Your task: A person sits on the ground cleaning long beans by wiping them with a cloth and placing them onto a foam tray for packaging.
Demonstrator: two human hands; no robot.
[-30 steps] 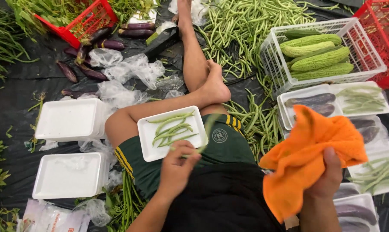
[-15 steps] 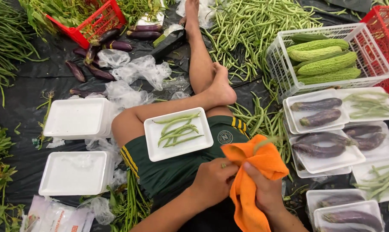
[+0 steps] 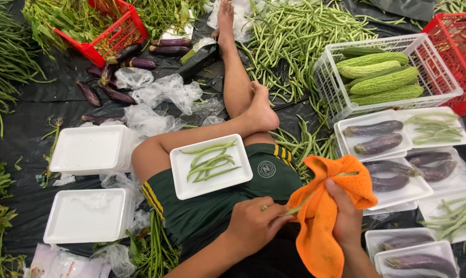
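Note:
My left hand [image 3: 253,222] pinches the end of a green bean [image 3: 294,208] low in the middle of the view. The bean runs into an orange cloth [image 3: 323,221] that my right hand [image 3: 346,216] grips around it. A white foam tray [image 3: 210,166] rests on my thigh just above the hands, with several green beans lying in it. My bare legs stretch away over black sheeting.
Stacked empty white foam trays [image 3: 89,149] lie on the left. On the right are a white crate [image 3: 387,77] of bitter gourds and wrapped trays of purple eggplants [image 3: 377,136] and beans. Loose green beans [image 3: 305,36], plastic bags and red crates [image 3: 101,36] lie farther off.
My right hand brought the orange cloth down from the lower right to the middle. My left hand left the tray and now holds a bean in the cloth.

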